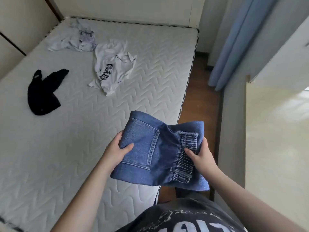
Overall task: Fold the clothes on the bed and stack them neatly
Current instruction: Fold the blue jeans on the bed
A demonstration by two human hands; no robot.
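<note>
Folded denim shorts held between left hand and right hand.

You face a bare quilted mattress against cream walls; brown wood floor alongside, blue curtain right, daylight entering.
</note>
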